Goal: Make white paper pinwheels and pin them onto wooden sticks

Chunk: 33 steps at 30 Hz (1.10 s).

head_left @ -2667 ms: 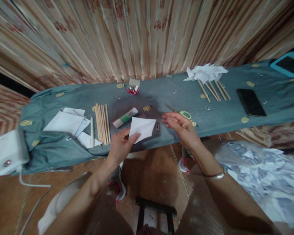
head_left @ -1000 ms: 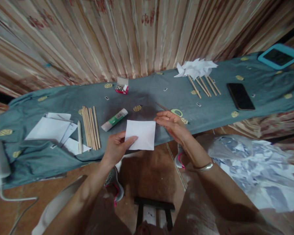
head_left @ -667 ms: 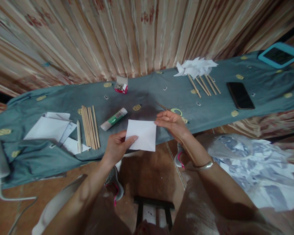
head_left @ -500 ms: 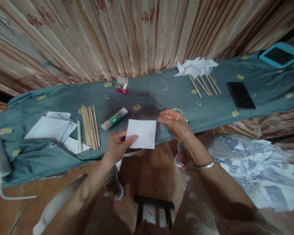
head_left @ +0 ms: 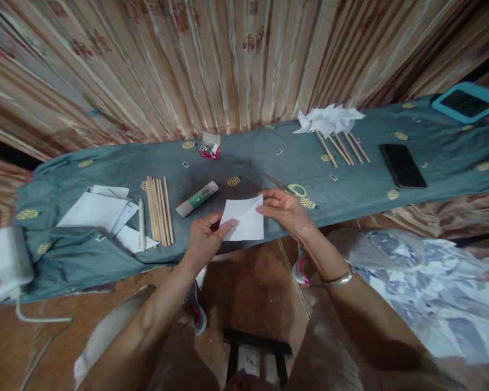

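My left hand (head_left: 206,239) pinches the lower left corner of a small white square of paper (head_left: 244,220) held over the near edge of a long board covered in grey-blue cloth (head_left: 269,163). At the paper's upper right corner my right hand (head_left: 285,209) grips the sheet with closed fingers. A crease shows across the paper. Just behind my right hand lie scissors with green handles (head_left: 295,189). To the left of the paper a green and white glue stick (head_left: 198,199) rests on the cloth.
A row of wooden sticks (head_left: 158,209), a white pen (head_left: 141,216) and loose white sheets (head_left: 98,209) lie left. A small red box of clips (head_left: 209,146) sits at the back. Paper pinwheels on sticks (head_left: 334,127), a black phone (head_left: 402,165) and a blue-framed tablet (head_left: 466,101) lie right. A bag of paper scraps (head_left: 424,282) sits on the floor.
My right hand has closed on the paper's upper right corner, and the sheet now shows a crease and has tilted. My left hand has kept its hold throughout.
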Motion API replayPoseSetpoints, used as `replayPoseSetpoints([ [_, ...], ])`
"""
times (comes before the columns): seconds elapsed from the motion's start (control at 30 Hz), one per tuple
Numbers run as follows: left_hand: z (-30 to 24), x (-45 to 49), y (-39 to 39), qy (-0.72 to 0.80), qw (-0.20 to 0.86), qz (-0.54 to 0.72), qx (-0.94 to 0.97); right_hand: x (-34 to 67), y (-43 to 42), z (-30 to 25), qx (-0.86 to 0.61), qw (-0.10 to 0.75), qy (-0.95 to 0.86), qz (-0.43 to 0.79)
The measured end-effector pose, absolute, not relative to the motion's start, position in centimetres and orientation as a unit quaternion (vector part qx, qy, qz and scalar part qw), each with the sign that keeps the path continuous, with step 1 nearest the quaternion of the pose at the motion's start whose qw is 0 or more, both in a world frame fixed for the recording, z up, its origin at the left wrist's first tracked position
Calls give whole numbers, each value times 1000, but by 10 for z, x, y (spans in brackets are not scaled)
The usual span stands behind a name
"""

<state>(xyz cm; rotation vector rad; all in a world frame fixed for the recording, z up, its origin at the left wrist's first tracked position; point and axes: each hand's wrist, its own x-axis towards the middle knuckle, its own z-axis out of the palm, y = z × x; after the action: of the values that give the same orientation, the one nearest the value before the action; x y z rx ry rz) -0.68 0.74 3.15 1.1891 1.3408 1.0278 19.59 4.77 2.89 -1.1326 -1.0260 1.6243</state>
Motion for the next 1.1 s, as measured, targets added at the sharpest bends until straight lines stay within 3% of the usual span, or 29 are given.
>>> replayPoseSetpoints([
  [0.13,35,-8,11,527,542,406,514,194,49,29,-450,456,-429,637],
  [0.3,37,-16,15,542,455,391,589,193,48,29,-444,450,-494,596],
  [0.43,36,-23,18,572,418,419,568,213,50,31,-521,475,-577,412],
  [0.5,36,-26,20,586,413,450,533,228,51,33,-605,423,-618,269],
  [0.57,38,-28,22,592,412,475,504,239,51,33,-660,318,-664,146],
  [0.7,42,-29,25,591,407,516,468,244,51,28,-665,166,-725,58],
  [1.1,60,-35,29,588,416,567,400,239,58,33,-676,91,-731,9],
])
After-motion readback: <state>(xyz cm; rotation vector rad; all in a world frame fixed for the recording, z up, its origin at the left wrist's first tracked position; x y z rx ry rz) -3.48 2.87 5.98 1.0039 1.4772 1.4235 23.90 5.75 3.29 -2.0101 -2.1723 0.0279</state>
